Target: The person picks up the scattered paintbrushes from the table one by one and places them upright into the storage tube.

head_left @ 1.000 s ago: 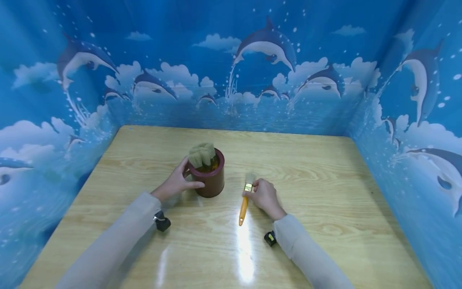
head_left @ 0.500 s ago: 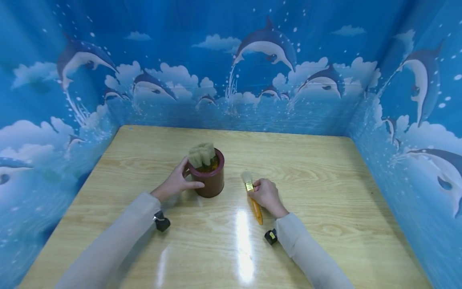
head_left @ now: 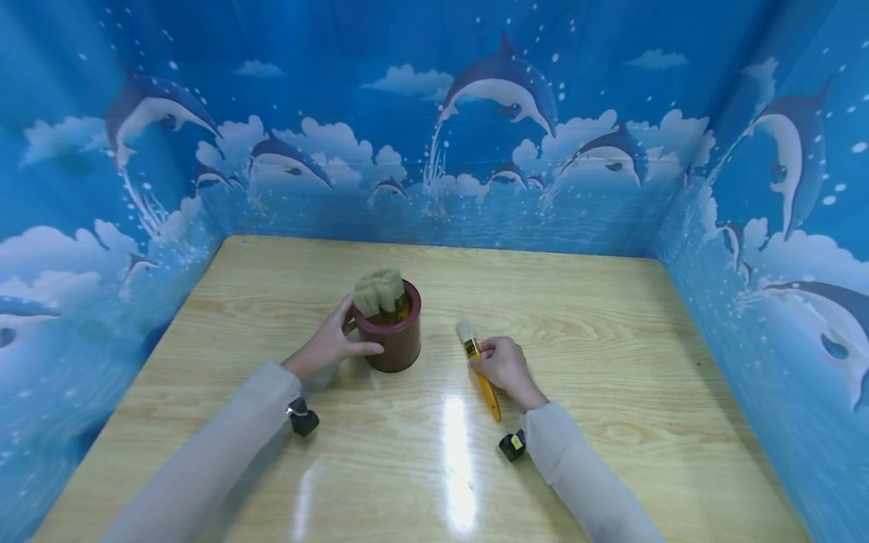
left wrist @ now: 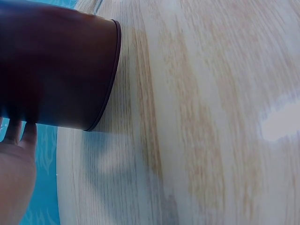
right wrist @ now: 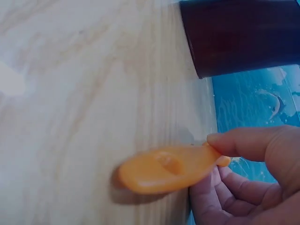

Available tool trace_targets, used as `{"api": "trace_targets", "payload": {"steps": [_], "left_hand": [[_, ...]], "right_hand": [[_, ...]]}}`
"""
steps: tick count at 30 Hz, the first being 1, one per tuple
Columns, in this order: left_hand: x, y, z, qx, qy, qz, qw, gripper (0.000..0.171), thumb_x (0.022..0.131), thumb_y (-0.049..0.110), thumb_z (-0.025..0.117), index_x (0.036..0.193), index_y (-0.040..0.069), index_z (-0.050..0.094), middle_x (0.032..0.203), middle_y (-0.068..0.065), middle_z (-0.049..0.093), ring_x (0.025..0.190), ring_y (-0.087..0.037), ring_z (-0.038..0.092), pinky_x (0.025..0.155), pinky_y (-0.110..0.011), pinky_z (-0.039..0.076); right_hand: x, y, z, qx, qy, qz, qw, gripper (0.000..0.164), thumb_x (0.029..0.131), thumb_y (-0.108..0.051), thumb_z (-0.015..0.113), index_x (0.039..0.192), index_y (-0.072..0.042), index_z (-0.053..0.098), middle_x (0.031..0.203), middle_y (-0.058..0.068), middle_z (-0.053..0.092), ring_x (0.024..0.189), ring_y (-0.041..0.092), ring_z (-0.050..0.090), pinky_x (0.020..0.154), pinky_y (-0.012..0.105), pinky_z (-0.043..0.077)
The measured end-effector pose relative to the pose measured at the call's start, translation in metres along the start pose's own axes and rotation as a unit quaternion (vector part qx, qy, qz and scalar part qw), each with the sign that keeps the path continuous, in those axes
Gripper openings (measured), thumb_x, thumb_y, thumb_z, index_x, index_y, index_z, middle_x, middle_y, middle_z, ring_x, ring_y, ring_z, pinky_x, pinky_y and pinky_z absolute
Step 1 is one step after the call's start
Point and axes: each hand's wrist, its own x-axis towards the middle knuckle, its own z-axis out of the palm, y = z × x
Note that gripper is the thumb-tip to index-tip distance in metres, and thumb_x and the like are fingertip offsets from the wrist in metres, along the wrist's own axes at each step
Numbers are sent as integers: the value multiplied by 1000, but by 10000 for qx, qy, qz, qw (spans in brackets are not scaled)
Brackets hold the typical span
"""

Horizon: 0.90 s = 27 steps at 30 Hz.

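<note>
A dark brown-red mug-like pot (head_left: 397,348) stands upright on the table, and several pale-bristled paintbrushes (head_left: 379,292) stick up from it, bristles on top. My left hand (head_left: 330,348) grips the pot from its left side, thumb across the front. In the left wrist view the pot's wall (left wrist: 56,65) fills the upper left. To the right of the pot, my right hand (head_left: 505,367) pinches a paintbrush (head_left: 488,396) by its orange handle near the metal band. Its bristles point away and slightly left. The right wrist view shows the handle's holed end (right wrist: 154,173) close over the table.
The wood-grain table (head_left: 604,339) is shiny, with a bright light reflection at the front middle. Blue dolphin-print curtains (head_left: 434,188) enclose it at the back and both sides. A small black device sits on each wrist.
The brush in my right hand has turned, its handle end swinging to the right and its bristles to the left. My left hand and the pot stay where they were.
</note>
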Motion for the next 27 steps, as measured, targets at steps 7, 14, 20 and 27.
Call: {"api": "trace_targets", "payload": {"steps": [7, 14, 20, 27], "left_hand": [[0, -1, 0, 1, -27, 15, 10000, 104, 77, 22, 82, 154, 22, 14, 157, -7, 20, 145, -31, 18, 118, -49, 20], [0, 1, 1, 36, 1, -108, 9999, 104, 77, 24, 82, 154, 23, 12, 158, -7, 19, 145, -31, 17, 118, -49, 20], [0, 0, 0, 19, -4, -148, 9999, 106, 76, 25, 83, 155, 22, 11, 158, -8, 18, 145, -32, 16, 117, -51, 20], [0, 0, 0, 23, 8, -201, 9998, 108, 75, 30, 83, 155, 25, 10, 158, -6, 17, 145, -31, 16, 117, -51, 21]], "right_hand": [[4, 1, -6, 314, 162, 45, 9994, 24, 81, -6, 72, 103, 4, 68, 87, 10, 64, 74, 17, 57, 61, 21, 49], [7, -10, -18, 446, 391, -133, 9982, 23, 84, -7, 68, 105, 2, 67, 89, 10, 64, 76, 17, 58, 63, 21, 49], [8, -27, -28, 751, 341, -127, 9965, 24, 87, -13, 67, 108, -1, 65, 94, 10, 63, 80, 20, 60, 66, 24, 53], [8, -52, -41, 1328, 213, -328, 9904, 24, 90, -13, 66, 110, -2, 62, 98, 12, 62, 83, 21, 64, 78, 38, 59]]}}
